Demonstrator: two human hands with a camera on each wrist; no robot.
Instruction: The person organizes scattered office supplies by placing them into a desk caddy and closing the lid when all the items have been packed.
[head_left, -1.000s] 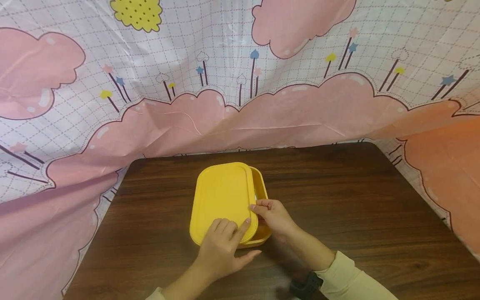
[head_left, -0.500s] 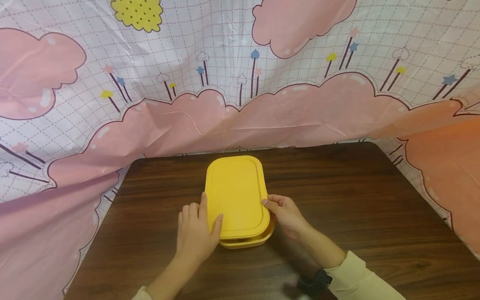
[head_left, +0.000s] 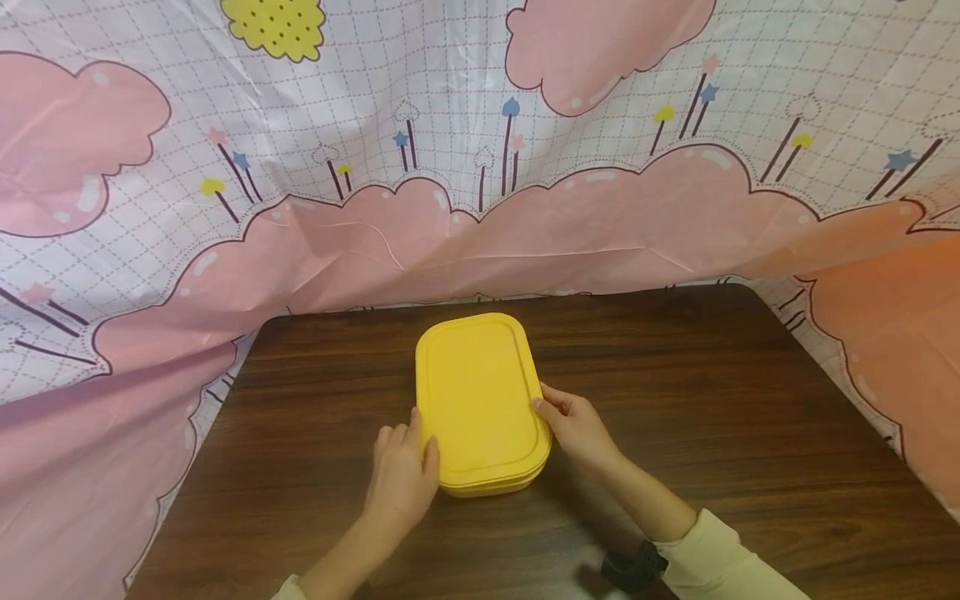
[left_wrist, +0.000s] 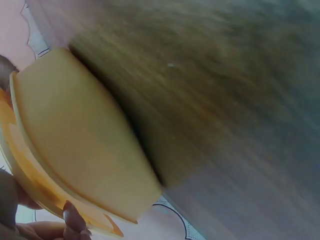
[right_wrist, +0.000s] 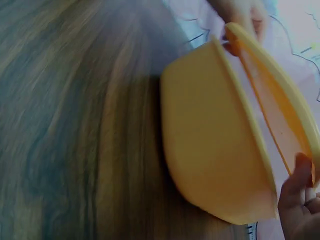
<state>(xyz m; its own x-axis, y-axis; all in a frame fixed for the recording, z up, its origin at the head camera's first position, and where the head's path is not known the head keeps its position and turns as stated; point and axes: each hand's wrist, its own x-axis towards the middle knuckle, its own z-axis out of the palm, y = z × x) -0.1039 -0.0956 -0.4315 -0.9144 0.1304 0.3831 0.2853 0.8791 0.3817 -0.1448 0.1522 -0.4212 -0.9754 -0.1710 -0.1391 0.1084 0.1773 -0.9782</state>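
Observation:
A yellow rectangular lid with rounded corners lies over a matching yellow container on the table. My left hand holds the lid's near left edge between thumb and fingers. On the opposite side my right hand pinches the lid's right edge, thumb on top. Seen from the right wrist, the lid is tilted, with a gap between it and the container's rim. The left wrist view also shows the container's smooth side wall below the lid. What the container holds is hidden.
A dark wood-grain table carries the container. Behind it and at the sides hangs a pink and white curtain with cloud prints. A dark watch shows near the right sleeve.
The lid has shifted right, from partly off the container to over it, and its near edge has come down. My left hand has moved from the lid's near part to its left edge.

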